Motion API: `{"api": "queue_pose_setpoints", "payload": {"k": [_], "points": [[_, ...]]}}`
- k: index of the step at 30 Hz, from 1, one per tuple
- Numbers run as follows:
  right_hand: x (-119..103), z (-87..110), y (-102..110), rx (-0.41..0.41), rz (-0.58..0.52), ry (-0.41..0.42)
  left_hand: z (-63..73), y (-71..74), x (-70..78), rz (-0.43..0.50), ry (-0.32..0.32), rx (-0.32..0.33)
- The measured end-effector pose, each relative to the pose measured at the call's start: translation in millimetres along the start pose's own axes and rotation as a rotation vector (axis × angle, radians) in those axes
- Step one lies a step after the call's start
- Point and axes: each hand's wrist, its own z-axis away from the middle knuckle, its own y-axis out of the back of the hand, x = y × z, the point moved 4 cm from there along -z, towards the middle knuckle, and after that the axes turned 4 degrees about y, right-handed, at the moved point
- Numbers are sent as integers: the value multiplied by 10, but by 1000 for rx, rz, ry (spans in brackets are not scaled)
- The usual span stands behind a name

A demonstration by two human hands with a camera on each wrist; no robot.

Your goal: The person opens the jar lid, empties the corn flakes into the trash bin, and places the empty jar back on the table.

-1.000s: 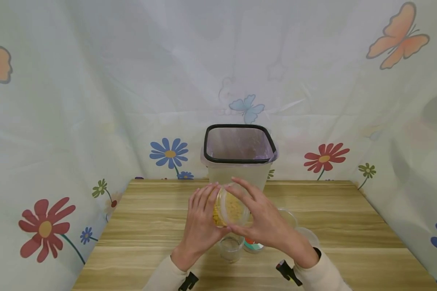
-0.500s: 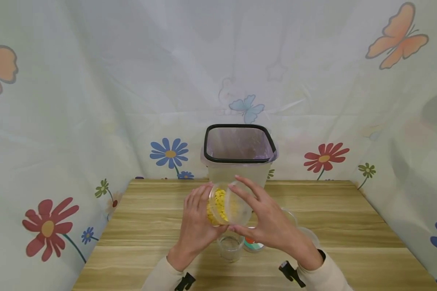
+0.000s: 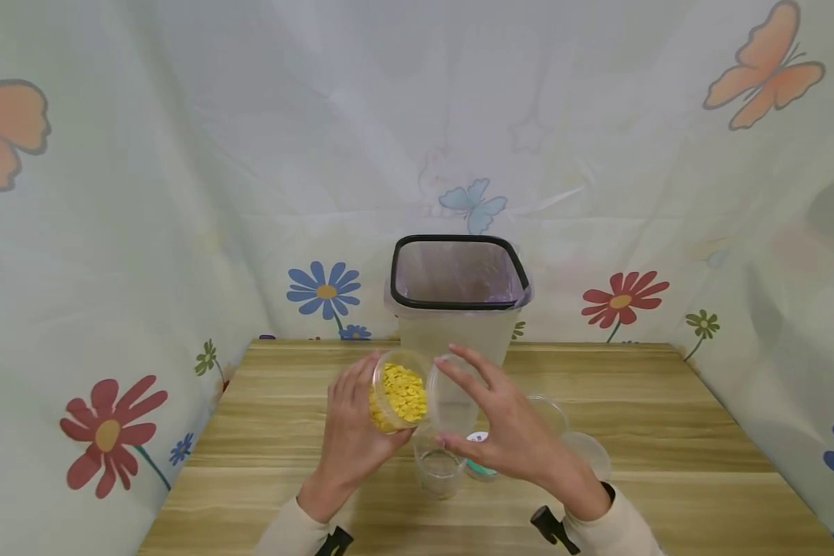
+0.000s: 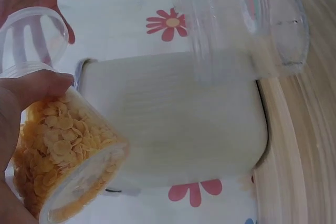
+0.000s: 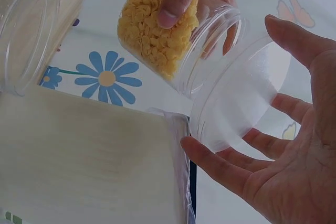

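Note:
My left hand [image 3: 353, 434] grips a clear plastic jar [image 4: 100, 129] of yellow corn flakes [image 3: 405, 392], raised over the table and tilted with its mouth toward the right. The jar's mouth is uncovered, and the flakes show inside. Spread around the rim of a translucent round lid [image 5: 244, 95], the fingers and thumb of my right hand [image 3: 513, 423] hold it on edge beside the jar. In the head view a narrow gap shows between lid and jar mouth. Below the hands, a clear container [image 3: 441, 477] stands on the table.
Behind the hands stands a pale bin [image 3: 459, 328] with a black rim and a purplish liner. A round item with green and white [image 3: 483, 466] is by the clear container. To its right are a clear rim [image 3: 559, 411] and a translucent disc [image 3: 589, 454] on the wooden table [image 3: 667, 463].
The lid has come away from the jar. My left hand has moved left with the jar, turning its mouth more into view; my right hand stays nearly in place with the lid.

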Motion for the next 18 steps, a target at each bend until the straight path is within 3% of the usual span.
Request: {"api": "queue_pose_setpoints", "payload": {"k": [9,18], "points": [[-4,12,-191,-30,42,-12,80,83,-204,-19,69,-17],[-58,2,-364,-75,-15,-28,74,213,-358,-61,96,11]]}}
